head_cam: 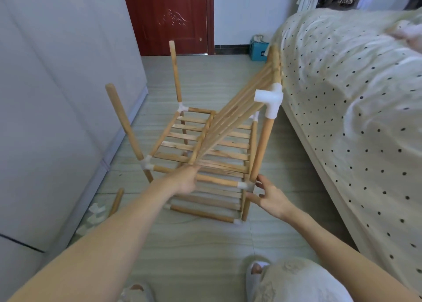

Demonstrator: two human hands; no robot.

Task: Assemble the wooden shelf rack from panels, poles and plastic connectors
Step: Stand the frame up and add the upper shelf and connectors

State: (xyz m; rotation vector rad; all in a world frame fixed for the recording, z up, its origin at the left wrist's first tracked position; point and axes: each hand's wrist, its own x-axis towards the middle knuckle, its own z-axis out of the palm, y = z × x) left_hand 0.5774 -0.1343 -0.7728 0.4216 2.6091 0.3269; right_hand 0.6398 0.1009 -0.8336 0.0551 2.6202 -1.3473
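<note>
Head view: the wooden rack (pixel 205 155) stands on the floor (pixel 205 244), between a pale wardrobe (pixel 57 96) and the bed (pixel 354 119). Two slatted shelves are already joined, one above the other. Two bare poles (pixel 124 122) stick up on the left side. A third slatted panel (pixel 237 121) is tipped up at a slant. Its low end sits near the front of the rack, and its high end carries a white connector (pixel 269 99) on top of the right front pole (pixel 261 150).

The left hand (pixel 185 180) is at the low end of the tilted panel, and its grip looks closed on that end, though the fingers are partly hidden. The right hand (pixel 268 199) has its fingers apart and touches the corner joint (pixel 244 185) at the bottom of the right front pole.

I think the step in hand is putting on the third shelf. Next, the panel should be laid flat and its corners pushed onto the poles. The left corners may need connectors first. Spare white connectors (pixel 96 215) and a short pole (pixel 116 201) lie on the floor to the left.
</note>
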